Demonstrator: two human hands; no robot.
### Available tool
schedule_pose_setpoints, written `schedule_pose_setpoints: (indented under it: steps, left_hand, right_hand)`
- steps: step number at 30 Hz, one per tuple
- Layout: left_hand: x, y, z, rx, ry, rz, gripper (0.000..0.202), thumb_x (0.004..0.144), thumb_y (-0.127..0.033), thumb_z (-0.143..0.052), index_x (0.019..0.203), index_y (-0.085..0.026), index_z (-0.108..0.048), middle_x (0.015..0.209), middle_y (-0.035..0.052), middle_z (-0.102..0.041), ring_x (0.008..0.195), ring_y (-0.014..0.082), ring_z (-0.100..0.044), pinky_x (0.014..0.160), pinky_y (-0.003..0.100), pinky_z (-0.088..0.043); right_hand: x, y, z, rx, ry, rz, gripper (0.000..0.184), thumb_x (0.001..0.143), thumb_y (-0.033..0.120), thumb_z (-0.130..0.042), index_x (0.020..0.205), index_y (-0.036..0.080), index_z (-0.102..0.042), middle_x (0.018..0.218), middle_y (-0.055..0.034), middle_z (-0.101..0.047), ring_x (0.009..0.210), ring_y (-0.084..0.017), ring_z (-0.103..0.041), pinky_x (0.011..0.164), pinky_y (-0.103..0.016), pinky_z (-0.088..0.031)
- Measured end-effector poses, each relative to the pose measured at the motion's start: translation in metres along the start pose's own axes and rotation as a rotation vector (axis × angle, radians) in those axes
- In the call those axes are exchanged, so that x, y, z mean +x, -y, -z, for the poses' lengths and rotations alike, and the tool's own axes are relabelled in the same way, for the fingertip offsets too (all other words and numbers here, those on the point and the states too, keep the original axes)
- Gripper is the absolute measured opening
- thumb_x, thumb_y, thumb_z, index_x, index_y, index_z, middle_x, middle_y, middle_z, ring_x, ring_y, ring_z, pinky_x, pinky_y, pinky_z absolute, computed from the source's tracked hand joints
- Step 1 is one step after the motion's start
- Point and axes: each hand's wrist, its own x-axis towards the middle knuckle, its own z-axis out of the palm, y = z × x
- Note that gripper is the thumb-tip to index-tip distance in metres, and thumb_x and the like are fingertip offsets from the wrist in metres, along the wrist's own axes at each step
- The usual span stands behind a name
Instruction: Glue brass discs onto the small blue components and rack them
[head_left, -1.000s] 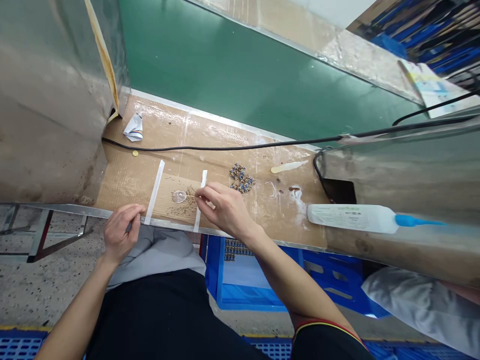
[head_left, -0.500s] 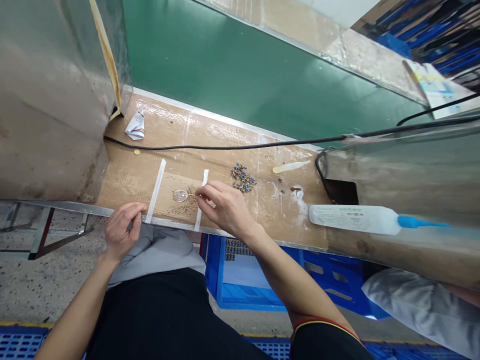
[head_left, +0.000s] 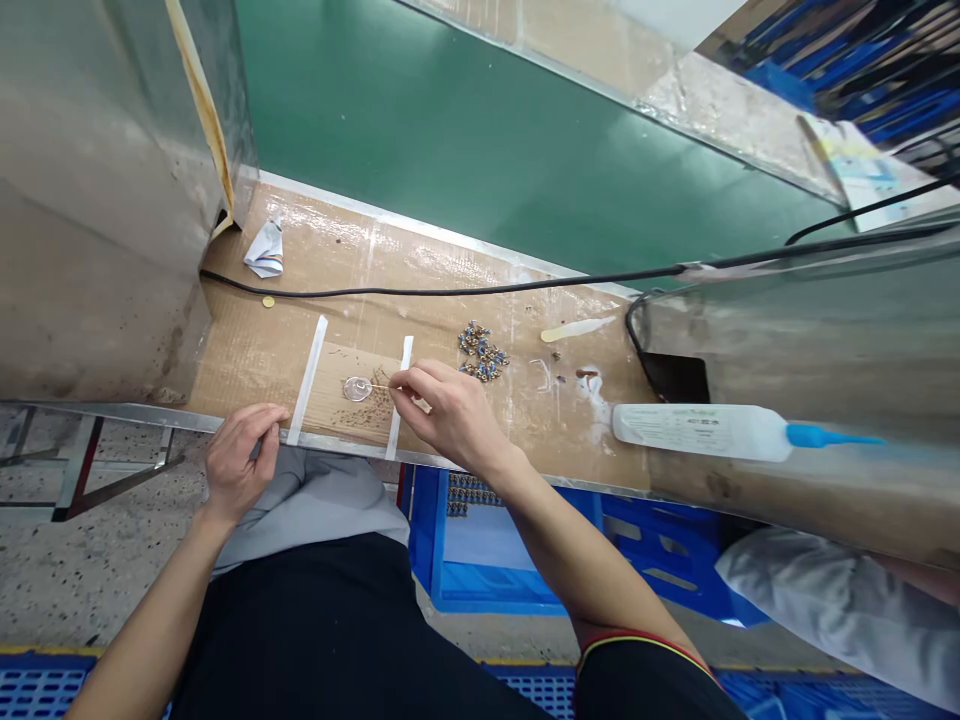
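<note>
Pinching a stick (head_left: 379,387), the right hand (head_left: 450,415) is near a blurry glass-like disc (head_left: 358,389)

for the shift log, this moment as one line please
left hand: raised, nothing visible held | right hand: pinches thin stick touching clear disc | nearby: blue-gold beaded pieces

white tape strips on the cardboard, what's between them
Head view: a clear round disc at the tip of a thin stick, and dark specks on the cardboard.
</note>
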Motion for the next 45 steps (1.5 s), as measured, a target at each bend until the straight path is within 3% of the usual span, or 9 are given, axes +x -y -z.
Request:
schedule_pose_setpoints:
  steps: [12, 22, 32, 45]
  left_hand:
    - [0.0, 0.001, 0.0, -0.009, 0.002, -0.008, 0.038, 0.103, -0.004, -0.072, 0.134, -0.026, -0.076, 0.118, 0.0068, -0.087, 0.115, 0.0253, -0.083, 0.105, 0.041, -0.065]
    - [0.0, 0.001, 0.0, -0.007, 0.008, -0.011, 0.039, 0.104, -0.003, -0.071, 0.135, -0.026, -0.075, 0.118, 0.0072, -0.086, 0.116, 0.025, -0.083, 0.105, 0.042, -0.065]
    - [0.0, 0.001, -0.001, -0.002, -0.001, -0.004, 0.034, 0.106, -0.008, -0.07, 0.134, -0.027, -0.076, 0.116, 0.0069, -0.087, 0.115, 0.0257, -0.083, 0.103, 0.043, -0.066]
    - [0.0, 0.001, 0.0, 0.003, 0.006, -0.002, 0.035, 0.106, -0.007, -0.07, 0.135, -0.026, -0.076, 0.117, 0.007, -0.087, 0.116, 0.0254, -0.083, 0.105, 0.042, -0.065]
  right_hand:
    - [-0.005, -0.002, -0.001, 0.088, -0.04, -0.027, 0.015, 0.111, 0.021, -0.058, 0.104, 0.023, -0.071, 0.095, -0.0052, -0.075, 0.085, -0.02, -0.069, 0.077, -0.033, -0.048]
    - [0.001, -0.005, -0.005, 0.427, -0.085, -0.193, 0.016, 0.106, 0.027, -0.065, 0.092, 0.024, -0.073, 0.082, 0.001, -0.073, 0.075, -0.017, -0.067, 0.072, -0.031, -0.05]
    - [-0.004, -0.005, -0.008, 0.34, -0.064, -0.145, 0.017, 0.107, 0.026, -0.062, 0.094, 0.024, -0.072, 0.081, 0.0002, -0.07, 0.074, -0.017, -0.064, 0.072, -0.031, -0.049]
    - [-0.006, -0.006, -0.012, 0.314, -0.128, -0.137, 0.017, 0.108, 0.023, -0.062, 0.094, 0.023, -0.071, 0.08, 0.001, -0.067, 0.073, -0.017, -0.063, 0.073, -0.031, -0.049]
